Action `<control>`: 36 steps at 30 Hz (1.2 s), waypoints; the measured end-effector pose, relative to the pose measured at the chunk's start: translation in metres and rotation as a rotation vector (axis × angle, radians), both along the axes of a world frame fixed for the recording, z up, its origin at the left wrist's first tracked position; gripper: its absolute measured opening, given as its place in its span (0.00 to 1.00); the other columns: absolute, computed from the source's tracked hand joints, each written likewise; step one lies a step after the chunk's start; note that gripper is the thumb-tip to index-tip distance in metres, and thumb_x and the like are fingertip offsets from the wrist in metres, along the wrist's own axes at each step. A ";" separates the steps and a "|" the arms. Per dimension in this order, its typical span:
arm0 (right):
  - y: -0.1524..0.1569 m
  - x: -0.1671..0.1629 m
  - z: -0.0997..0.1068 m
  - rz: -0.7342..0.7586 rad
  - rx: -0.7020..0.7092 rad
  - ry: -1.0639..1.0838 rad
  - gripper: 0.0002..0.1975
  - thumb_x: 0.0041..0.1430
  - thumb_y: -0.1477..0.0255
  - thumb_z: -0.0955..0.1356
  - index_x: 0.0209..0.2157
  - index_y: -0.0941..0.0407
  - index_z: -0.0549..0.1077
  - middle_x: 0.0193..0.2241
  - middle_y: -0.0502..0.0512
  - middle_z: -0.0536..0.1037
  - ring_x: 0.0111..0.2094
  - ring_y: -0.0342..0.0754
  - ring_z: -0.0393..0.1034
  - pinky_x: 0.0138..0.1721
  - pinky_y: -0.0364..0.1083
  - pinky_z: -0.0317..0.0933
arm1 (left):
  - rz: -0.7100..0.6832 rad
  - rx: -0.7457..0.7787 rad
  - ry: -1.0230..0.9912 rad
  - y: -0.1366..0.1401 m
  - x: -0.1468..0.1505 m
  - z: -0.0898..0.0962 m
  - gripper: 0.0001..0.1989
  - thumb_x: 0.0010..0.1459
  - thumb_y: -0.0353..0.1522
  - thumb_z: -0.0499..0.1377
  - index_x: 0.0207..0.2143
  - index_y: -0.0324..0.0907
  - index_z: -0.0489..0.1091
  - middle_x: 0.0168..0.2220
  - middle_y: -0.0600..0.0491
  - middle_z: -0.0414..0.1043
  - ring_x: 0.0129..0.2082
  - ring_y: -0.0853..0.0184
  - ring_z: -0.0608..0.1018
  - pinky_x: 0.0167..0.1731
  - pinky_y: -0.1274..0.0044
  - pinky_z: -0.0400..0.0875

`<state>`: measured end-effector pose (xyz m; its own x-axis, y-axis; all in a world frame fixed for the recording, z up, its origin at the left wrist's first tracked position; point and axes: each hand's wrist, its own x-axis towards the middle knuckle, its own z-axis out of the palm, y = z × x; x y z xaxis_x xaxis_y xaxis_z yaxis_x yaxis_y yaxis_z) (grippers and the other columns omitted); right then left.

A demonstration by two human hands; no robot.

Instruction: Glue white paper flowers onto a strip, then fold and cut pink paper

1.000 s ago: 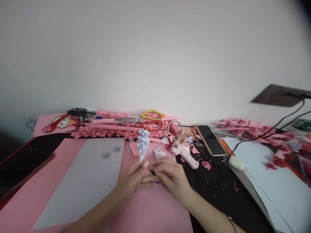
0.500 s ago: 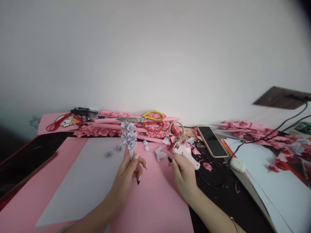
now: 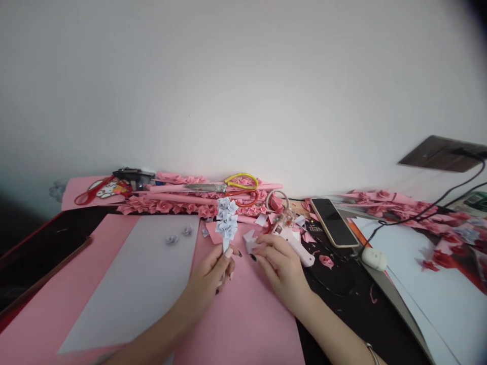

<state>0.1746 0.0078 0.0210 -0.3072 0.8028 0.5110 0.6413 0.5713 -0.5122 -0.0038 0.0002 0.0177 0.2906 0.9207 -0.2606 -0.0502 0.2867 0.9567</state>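
My left hand (image 3: 213, 274) pinches the stem of a paper flower spike (image 3: 227, 219), held upright with pale lavender folded blossoms clustered at its top. Close by on the right, my right hand (image 3: 281, 268) hovers over the pink sheet (image 3: 247, 314), fingers loosely bent and apart. Its fingertips are beside a folded pale paper piece (image 3: 249, 240); whether they touch it I cannot tell. Just behind that hand lies a pale pink tool (image 3: 297, 246) that looks like a glue gun. Two small lavender paper flowers (image 3: 172, 239) rest on a pale sheet (image 3: 125, 289) to the left.
Scissors (image 3: 207, 187) with yellow and red handles lie across pink paper flower stems (image 3: 163, 205) along the wall. To the right are a phone (image 3: 335, 223), a white earbud case (image 3: 374, 258), black cables (image 3: 365, 241) and white sheets (image 3: 422, 289). Red and pink flowers (image 3: 443, 253) lie beyond.
My left hand has moved the flower spike to the right. My right hand has shifted slightly left, and its fingers have gone from curled to loosely spread near the folded paper piece.
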 end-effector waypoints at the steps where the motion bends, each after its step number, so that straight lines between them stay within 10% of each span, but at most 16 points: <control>1: 0.001 0.002 0.002 0.003 0.008 -0.015 0.10 0.58 0.76 0.61 0.35 0.54 0.73 0.40 0.58 0.71 0.42 0.50 0.66 0.42 0.50 0.62 | -0.019 0.011 -0.004 0.000 0.000 -0.002 0.14 0.58 0.43 0.48 0.35 0.41 0.62 0.22 0.60 0.56 0.17 0.77 0.55 0.17 0.83 0.49; 10: 0.015 0.046 0.008 -0.186 0.121 -0.132 0.09 0.57 0.76 0.61 0.37 0.54 0.71 0.41 0.57 0.72 0.44 0.51 0.65 0.46 0.52 0.59 | -0.094 0.087 -0.083 0.002 0.002 -0.020 0.16 0.59 0.39 0.49 0.46 0.40 0.61 0.22 0.60 0.58 0.20 0.73 0.63 0.23 0.79 0.62; 16: 0.018 0.073 0.001 -0.541 -0.045 -0.205 0.24 0.49 0.68 0.66 0.49 0.59 0.62 0.43 0.62 0.69 0.44 0.56 0.65 0.40 0.51 0.63 | -0.144 0.073 -0.020 -0.001 0.002 -0.022 0.16 0.58 0.40 0.50 0.41 0.39 0.66 0.23 0.58 0.60 0.22 0.72 0.65 0.24 0.79 0.64; 24: 0.015 0.073 -0.013 -0.484 -0.264 -0.274 0.24 0.45 0.73 0.64 0.47 0.58 0.62 0.33 0.57 0.72 0.32 0.51 0.70 0.31 0.47 0.62 | -0.181 0.059 -0.001 -0.001 0.005 -0.023 0.16 0.57 0.41 0.50 0.39 0.39 0.67 0.23 0.58 0.60 0.21 0.72 0.66 0.23 0.80 0.64; 36: 0.011 0.063 -0.001 -0.629 -0.042 0.065 0.18 0.53 0.68 0.64 0.47 0.57 0.65 0.38 0.59 0.73 0.35 0.52 0.69 0.35 0.47 0.64 | -0.155 0.045 -0.002 -0.001 0.003 -0.022 0.18 0.57 0.39 0.50 0.45 0.39 0.66 0.23 0.57 0.61 0.24 0.71 0.66 0.27 0.78 0.66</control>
<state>0.2372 0.0187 0.0205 0.2604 0.8395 0.4770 0.8150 0.0738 -0.5748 -0.0005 -0.0013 -0.0042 0.4309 0.8753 -0.2194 -0.0103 0.2479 0.9687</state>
